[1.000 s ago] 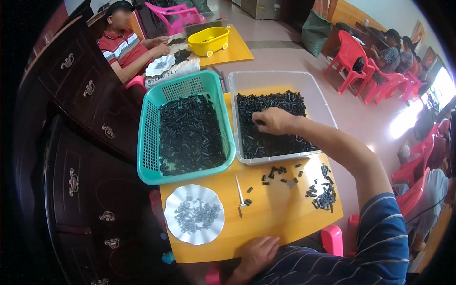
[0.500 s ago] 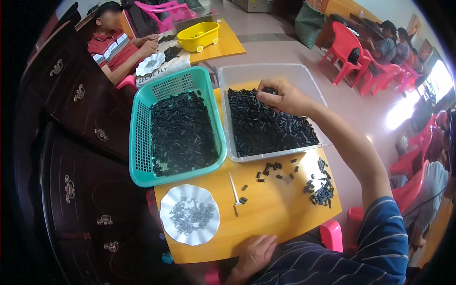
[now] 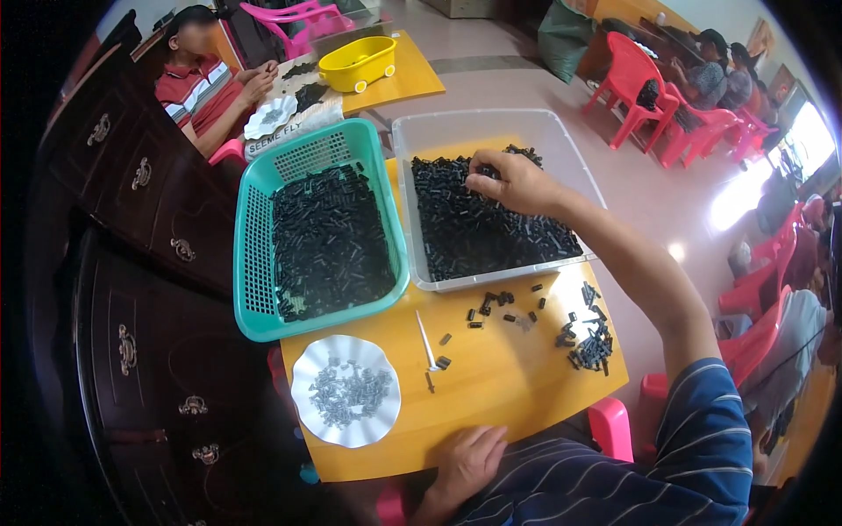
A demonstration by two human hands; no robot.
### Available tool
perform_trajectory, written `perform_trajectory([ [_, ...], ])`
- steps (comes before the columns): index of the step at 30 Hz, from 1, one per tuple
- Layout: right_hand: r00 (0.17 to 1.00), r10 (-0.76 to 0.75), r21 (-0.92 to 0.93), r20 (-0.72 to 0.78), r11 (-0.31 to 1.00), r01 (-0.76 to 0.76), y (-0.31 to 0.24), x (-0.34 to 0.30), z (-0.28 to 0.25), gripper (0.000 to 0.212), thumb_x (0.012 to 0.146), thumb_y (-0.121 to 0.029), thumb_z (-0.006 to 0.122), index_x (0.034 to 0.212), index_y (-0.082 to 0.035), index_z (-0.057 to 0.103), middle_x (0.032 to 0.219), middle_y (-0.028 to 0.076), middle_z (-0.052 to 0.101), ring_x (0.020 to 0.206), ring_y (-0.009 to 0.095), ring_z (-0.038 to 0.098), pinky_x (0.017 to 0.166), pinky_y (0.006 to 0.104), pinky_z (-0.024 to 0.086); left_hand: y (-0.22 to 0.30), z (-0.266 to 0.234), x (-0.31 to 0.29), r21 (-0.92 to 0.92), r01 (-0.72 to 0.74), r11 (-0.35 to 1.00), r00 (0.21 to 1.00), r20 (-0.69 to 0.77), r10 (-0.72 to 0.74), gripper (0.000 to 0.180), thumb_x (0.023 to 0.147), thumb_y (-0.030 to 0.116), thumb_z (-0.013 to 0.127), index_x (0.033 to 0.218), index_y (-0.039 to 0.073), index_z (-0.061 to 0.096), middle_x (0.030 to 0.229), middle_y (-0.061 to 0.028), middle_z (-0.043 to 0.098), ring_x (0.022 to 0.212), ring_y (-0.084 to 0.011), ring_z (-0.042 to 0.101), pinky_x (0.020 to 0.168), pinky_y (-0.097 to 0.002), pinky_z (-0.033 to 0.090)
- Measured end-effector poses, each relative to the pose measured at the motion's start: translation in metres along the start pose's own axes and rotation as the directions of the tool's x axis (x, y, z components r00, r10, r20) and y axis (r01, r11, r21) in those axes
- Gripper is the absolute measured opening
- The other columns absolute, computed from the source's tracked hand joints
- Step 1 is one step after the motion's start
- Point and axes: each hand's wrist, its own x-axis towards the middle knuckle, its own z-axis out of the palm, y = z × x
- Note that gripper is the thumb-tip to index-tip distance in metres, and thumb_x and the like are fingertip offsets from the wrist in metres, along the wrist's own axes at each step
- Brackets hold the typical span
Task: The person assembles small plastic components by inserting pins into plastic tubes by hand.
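Observation:
My right hand (image 3: 511, 182) reaches over the clear plastic bin (image 3: 502, 117), which holds a heap of small black tube-shaped pieces (image 3: 491, 237). Its fingers are pinched together just above the heap, and whatever they hold is hidden. At the near edge of the table, my left hand (image 3: 470, 462) lies with its fingers loosely stretched, nothing seen in it. Ahead of it on the yellow table (image 3: 491, 386) lies a thin white pointed tool (image 3: 425, 340) with a dark tip. A white wavy-rimmed plate (image 3: 304, 412) of small clear pieces is to the left.
A green basket (image 3: 247, 272) filled with similar black pieces touches the bin's left side. Loose black pieces (image 3: 589, 342) lie at the table's right. A dark drawer cabinet (image 3: 158, 289) flanks the left. Another person (image 3: 202, 92) works beyond, beside a yellow tub (image 3: 358, 63).
My right hand stays over the bin, its pinched fingers dipping slightly relative to the heap. The whole view has shifted a little. My left hand stays at the table edge.

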Motion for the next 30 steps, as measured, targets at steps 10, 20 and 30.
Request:
perform_trajectory([
  [10, 0.95, -0.308, 0.301, 0.052, 0.912, 0.279, -0.115, -0.094, -0.006, 0.018, 0.095, -0.019, 0.068, 0.1, -0.006, 0.057, 0.086, 0.014, 0.063, 0.08, 0.031, 0.067, 0.071, 0.0383, 0.052, -0.008, 0.004, -0.004, -0.011, 0.006, 1.0, 1.0, -0.001, -0.006, 0.025, 0.09, 0.011, 0.07, 0.113, 0.003, 0.067, 0.102, -0.0152, 0.068, 0.093, -0.0344, 0.067, 0.08, -0.0403, 0.055],
  [20, 0.979, -0.167, 0.106, 0.117, 0.982, 0.155, -0.062, -0.208, 0.129, 0.02, 0.094, -0.026, 0.068, 0.097, -0.011, 0.056, 0.085, 0.012, 0.061, 0.069, 0.035, 0.065, 0.056, 0.0433, 0.054, -0.01, 0.016, 0.003, 0.236, 0.099, 0.967, 0.963, -0.267, -0.033, 0.083, 0.078, 0.027, 0.085, 0.143, -0.007, 0.045, 0.133, -0.0289, 0.055, 0.119, -0.0455, 0.057, 0.1, -0.0465, 0.05],
  [30, 0.964, -0.247, -0.172, -0.095, 0.958, 0.229, -0.031, -0.21, 0.151, 0.032, 0.077, -0.018, 0.077, 0.103, -0.011, 0.061, 0.087, 0.007, 0.061, 0.067, 0.024, 0.066, 0.054, 0.0346, 0.054, -0.009, 0.02, 0.065, 0.408, 0.124, 0.904, 0.976, -0.215, -0.037, 0.095, 0.075, 0.024, 0.086, 0.148, -0.008, 0.035, 0.141, -0.029, 0.049, 0.129, -0.0444, 0.05, 0.109, -0.0476, 0.042],
])
